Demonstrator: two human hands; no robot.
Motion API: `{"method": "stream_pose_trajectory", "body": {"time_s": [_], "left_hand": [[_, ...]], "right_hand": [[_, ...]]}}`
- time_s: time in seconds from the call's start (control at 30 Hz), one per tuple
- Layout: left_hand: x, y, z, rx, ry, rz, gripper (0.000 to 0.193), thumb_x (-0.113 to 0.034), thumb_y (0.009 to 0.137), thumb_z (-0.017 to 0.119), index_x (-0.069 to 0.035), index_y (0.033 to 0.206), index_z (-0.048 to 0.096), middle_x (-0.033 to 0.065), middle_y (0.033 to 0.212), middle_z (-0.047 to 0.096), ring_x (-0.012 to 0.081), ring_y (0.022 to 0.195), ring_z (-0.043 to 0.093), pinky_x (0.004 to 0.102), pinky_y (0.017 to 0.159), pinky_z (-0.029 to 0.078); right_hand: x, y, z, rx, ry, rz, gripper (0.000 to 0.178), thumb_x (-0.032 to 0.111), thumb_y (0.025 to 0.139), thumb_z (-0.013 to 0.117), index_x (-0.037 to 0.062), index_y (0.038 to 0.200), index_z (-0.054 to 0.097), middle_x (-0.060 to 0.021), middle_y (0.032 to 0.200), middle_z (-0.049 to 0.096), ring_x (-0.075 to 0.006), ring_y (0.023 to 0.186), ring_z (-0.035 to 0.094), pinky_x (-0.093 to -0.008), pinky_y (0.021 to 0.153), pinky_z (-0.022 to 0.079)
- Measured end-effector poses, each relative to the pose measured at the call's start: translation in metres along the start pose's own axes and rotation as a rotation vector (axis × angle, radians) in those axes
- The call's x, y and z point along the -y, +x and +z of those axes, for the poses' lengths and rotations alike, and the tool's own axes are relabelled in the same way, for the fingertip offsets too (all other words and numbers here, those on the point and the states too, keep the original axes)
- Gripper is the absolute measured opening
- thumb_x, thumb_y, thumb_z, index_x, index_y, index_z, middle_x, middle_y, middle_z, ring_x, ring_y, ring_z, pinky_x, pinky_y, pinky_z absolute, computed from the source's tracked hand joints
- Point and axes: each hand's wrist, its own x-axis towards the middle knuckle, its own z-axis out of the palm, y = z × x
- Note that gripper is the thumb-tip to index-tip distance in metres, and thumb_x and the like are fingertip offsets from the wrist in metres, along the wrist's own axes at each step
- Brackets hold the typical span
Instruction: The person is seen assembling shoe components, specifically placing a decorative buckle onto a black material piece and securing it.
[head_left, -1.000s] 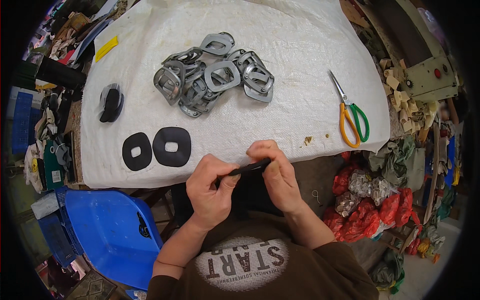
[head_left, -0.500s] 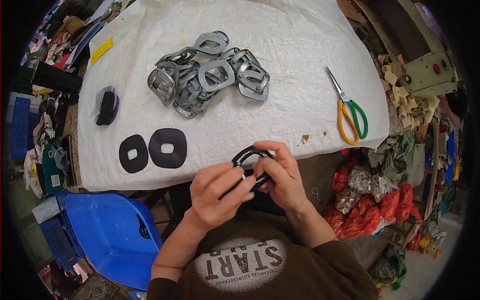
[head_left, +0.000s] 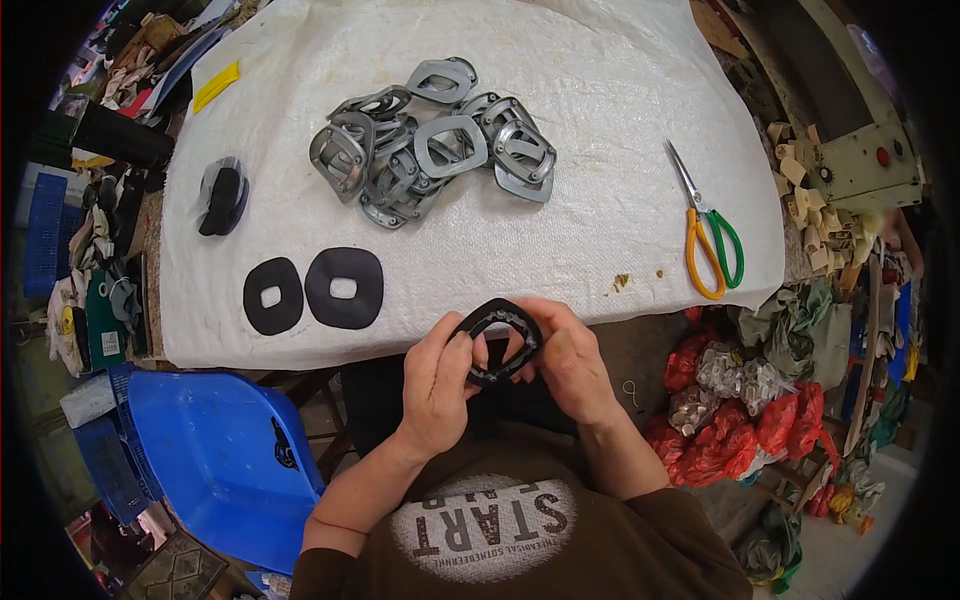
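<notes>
Between both hands, just off the table's near edge, is a black rounded-square ring, tilted so its rough inner rim shows. My left hand is closed on its left side, thumb at the rim. My right hand grips the right side, with fingers curled behind it. Two flat black rounded pads with central holes lie to the left: a smaller pad and a larger pad. Farther away, a pile of grey rounded-square frames rests on the white table covering.
Scissors with orange and green handles lie on the right. A black piece in clear plastic and a yellow strip are at left. A blue tub stands lower left; red bags sit lower right.
The black ring has been turned so its opening and inner rim face up. My left fingers have shifted from across its front to its left side.
</notes>
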Motion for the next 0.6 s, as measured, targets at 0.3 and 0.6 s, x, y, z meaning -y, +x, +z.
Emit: {"method": "stream_pose_trajectory", "body": {"time_s": [0.3, 0.6], "left_hand": [[-0.006, 0.007, -0.005, 0.205, -0.080, -0.128, 0.025, -0.019, 0.091, 0.038, 0.001, 0.081, 0.049, 0.0007, 0.062, 0.046, 0.0054, 0.052, 0.038, 0.0207, 0.047, 0.032], [-0.002, 0.005, 0.001, 0.210, 0.086, -0.005, 0.033, -0.025, 0.093, 0.039, -0.002, 0.071, 0.047, -0.0007, 0.061, 0.042, 0.0074, 0.057, 0.036, 0.0228, 0.053, 0.032]], "right_hand": [[0.002, 0.003, -0.004, 0.012, -0.441, -0.104, 0.021, 0.015, 0.092, 0.042, 0.0004, 0.078, 0.049, -0.0044, 0.061, 0.053, -0.0098, 0.053, 0.048, -0.0227, 0.049, 0.039], [0.009, 0.006, 0.007, 0.046, -0.412, -0.140, 0.022, 0.014, 0.090, 0.044, -0.0028, 0.080, 0.053, -0.0084, 0.065, 0.060, -0.0136, 0.054, 0.053, -0.0251, 0.052, 0.043]]}}
